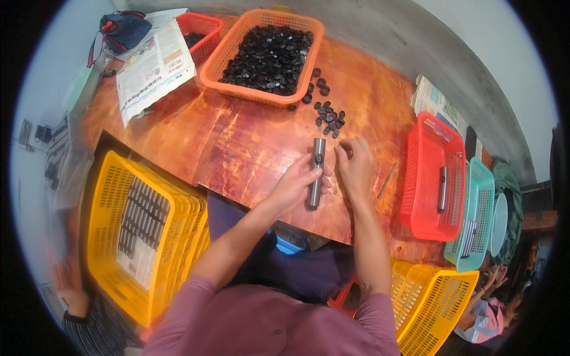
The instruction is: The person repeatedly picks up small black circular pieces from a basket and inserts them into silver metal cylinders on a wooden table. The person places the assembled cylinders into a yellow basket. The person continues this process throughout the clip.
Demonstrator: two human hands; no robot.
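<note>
A grey metal tube (314,196) stands nearly lengthwise in my left hand (298,181), with the thumb across it and the fingers behind. In an opening on its upper half sits a small black oval piece (319,159). Just to the right, my right hand (356,166) is held close to the tube without gripping it. Its thumb and forefinger are pinched together, and whatever is between them is hidden. Beyond both hands lies a loose group of small black oval pieces (329,118), with thicker black round pieces (324,91) behind them.
An orange basket (237,88) full of black pieces stands at the back, beside newspaper (157,66). A thin rod (387,180) lies right of my hands. Farther right are a red basket (415,207) holding a tube and a teal basket (482,196). Yellow crates (160,261) flank me; other people (484,320) are nearby.
</note>
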